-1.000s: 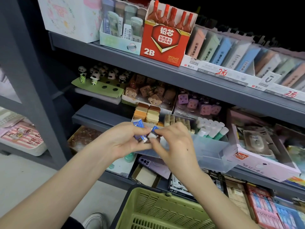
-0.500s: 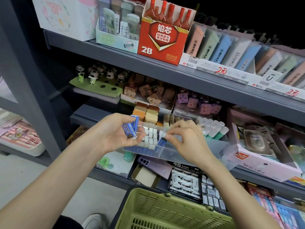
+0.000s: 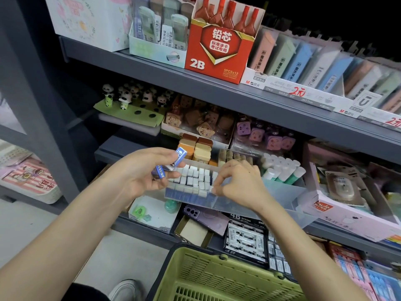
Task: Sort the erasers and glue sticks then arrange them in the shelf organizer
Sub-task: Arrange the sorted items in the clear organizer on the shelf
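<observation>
Lowered since half a second ago, the single eraser [image 3: 206, 192] pinched by the right hand [image 3: 237, 184] is now seated at the right end of the front row in the shelf organizer [image 3: 282, 199]; before, it was held above the rows. At the left, two blue-sleeved erasers [image 3: 170, 166] are gripped between the thumb and curled fingers of the left hand [image 3: 141, 173], just over the organizer's left end and apart from the rows. Packed erasers [image 3: 192, 178] are stood upright in rows in the organizer's left compartment, white ends up, with blue sleeves seen through the clear front wall. The right hand's fingers are curled over the right edge of these rows. Glue sticks [image 3: 282, 170] are stood upright in the compartment at the organizer's back right. A green basket [image 3: 217, 276] is seen below the shelf's front edge.
</observation>
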Demonstrator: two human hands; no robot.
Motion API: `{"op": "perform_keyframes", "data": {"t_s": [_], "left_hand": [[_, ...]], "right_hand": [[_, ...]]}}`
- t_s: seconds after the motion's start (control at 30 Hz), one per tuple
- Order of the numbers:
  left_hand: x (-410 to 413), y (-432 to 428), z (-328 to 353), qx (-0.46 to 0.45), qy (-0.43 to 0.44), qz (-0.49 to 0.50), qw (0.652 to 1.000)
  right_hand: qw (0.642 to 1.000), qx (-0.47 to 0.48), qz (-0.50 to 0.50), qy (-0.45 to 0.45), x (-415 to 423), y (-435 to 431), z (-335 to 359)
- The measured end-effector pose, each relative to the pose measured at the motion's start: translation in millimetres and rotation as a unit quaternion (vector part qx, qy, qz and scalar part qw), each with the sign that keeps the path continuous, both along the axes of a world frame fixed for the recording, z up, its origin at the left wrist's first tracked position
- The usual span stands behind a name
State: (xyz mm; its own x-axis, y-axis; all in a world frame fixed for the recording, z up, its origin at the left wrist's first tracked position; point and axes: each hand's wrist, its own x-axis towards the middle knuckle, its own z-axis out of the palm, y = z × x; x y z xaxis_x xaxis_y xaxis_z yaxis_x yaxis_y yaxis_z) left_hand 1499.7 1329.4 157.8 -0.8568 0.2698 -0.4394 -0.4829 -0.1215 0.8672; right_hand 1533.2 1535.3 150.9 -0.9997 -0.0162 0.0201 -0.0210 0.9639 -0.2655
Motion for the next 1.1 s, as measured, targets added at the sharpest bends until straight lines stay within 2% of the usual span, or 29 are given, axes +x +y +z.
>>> {"op": "perform_keyframes", "data": {"t_s": [0.13,0.27,0.33,0.4,0.5,0.57,0.77,0.93,1.0,1.1], "left_hand": [[-0.6,-0.4,-3.5,-0.008,0.015,0.006,1.000],[0.1,1.6,-4.9,0.006,0.031,0.005,0.999],[1.0,4.7,-5.1,0.003,0.039,0.001,0.999],[2.8,7.5,-6.1,-0.013,0.052,-0.020,0.998],[7.5,10.9,-7.1,-0.032,0.086,-0.077,0.993],[10.0,13.6,-7.0,-0.036,0.111,-0.105,0.988],[9.4,12.5,-6.5,-0.064,0.120,-0.080,0.987],[-0.8,0.1,-0.1,-0.029,0.059,0.076,0.995],[-5.9,-3.7,5.1,0.009,0.017,0.124,0.992],[-8.9,-11.2,5.7,0.046,-0.035,0.128,0.990]], "right_hand": [[0.986,0.144,0.066,0.056,11.6,3.5,-11.4],[0.982,0.154,0.104,0.044,23.6,12.7,-17.7],[0.991,0.089,0.084,0.057,23.3,13.4,-16.1],[0.992,-0.056,0.044,0.102,21.7,9.3,-8.6],[0.960,-0.266,0.045,0.076,18.9,-3.2,3.6],[0.939,-0.334,0.063,0.046,19.0,-12.9,8.2],[0.900,-0.434,0.033,0.005,12.4,-17.5,7.1],[0.855,-0.513,-0.072,-0.010,-4.0,-21.2,-1.8],[0.857,-0.504,-0.109,0.001,-14.1,-28.4,-9.2],[0.879,-0.458,-0.131,0.012,-28.3,-42.4,-24.2]]}}
